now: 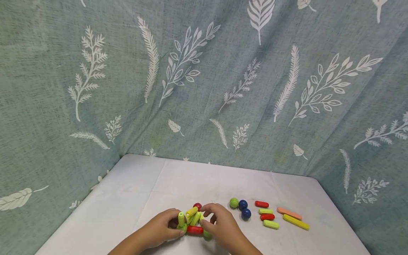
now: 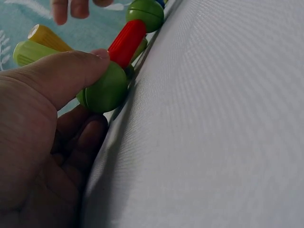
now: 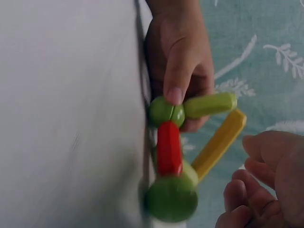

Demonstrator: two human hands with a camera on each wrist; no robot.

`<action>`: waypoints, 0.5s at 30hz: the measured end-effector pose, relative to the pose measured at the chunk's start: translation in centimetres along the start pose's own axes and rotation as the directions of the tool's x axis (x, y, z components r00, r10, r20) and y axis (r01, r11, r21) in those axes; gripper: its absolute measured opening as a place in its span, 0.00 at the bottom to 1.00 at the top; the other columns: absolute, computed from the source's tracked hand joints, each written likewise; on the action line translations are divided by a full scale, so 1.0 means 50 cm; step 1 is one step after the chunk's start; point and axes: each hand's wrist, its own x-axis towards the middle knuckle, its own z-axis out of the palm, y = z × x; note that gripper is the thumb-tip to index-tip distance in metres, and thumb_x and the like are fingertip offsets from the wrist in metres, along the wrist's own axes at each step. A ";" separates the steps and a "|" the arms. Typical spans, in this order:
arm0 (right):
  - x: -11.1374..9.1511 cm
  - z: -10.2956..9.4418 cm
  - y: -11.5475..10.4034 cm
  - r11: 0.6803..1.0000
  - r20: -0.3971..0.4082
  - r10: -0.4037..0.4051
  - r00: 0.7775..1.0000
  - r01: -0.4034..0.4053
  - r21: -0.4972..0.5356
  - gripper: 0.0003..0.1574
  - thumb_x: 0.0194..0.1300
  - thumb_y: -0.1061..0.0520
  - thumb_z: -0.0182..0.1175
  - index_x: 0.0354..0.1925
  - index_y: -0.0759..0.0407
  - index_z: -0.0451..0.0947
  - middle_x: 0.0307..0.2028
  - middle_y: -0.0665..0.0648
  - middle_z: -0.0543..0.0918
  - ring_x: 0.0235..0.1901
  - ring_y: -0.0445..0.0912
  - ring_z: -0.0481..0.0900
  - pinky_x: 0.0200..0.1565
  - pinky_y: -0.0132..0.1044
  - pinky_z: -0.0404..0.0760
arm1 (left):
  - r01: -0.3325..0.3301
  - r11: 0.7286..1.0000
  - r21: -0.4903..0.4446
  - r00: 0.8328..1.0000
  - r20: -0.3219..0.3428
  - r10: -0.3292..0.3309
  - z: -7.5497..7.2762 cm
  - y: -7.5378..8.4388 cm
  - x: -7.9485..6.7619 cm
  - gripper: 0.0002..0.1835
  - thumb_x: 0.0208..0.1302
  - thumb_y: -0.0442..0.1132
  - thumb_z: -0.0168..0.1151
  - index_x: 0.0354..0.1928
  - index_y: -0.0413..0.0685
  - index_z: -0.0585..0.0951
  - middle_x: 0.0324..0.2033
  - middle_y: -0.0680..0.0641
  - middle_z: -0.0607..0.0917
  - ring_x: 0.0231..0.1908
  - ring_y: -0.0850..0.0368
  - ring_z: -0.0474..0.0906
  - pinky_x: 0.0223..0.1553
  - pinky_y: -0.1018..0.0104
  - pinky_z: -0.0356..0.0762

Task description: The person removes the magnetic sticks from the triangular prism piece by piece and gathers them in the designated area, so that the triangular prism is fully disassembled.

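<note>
A small frame of balls and ribbed sticks lies on the table between both hands. My left hand (image 1: 160,228) pinches a green ball (image 2: 108,89) at its left corner, thumb on the ball's near side. From that ball a light green stick (image 3: 211,104) points up and a red stick (image 3: 169,148) runs to a second green ball (image 3: 172,200). A yellow stick (image 3: 221,142) slants upward behind the red one. Beside the second ball hovers my right hand (image 1: 224,226), fingers loosely bent and holding nothing visible. A red ball (image 1: 197,205) shows at the frame's far side.
Right of the hands lie a loose green ball (image 1: 234,203) and two dark blue balls, one of them the nearer blue ball (image 1: 246,214). Farther right are short red and light green sticks, a longer orange stick (image 1: 289,213) and a yellow stick (image 1: 296,222). A patterned curtain (image 1: 197,88) encloses the white table (image 1: 140,184).
</note>
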 end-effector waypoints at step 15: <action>0.019 0.048 -0.031 0.997 -0.057 -0.064 0.996 0.062 -0.044 0.19 0.61 0.49 0.78 0.48 0.42 0.83 0.38 0.39 0.83 0.36 0.42 0.77 0.37 0.32 0.74 | -0.028 1.000 0.000 0.999 0.016 0.028 -0.008 -0.008 0.002 0.16 0.59 0.51 0.79 0.46 0.61 0.84 0.40 0.56 0.82 0.40 0.63 0.78 0.42 0.71 0.79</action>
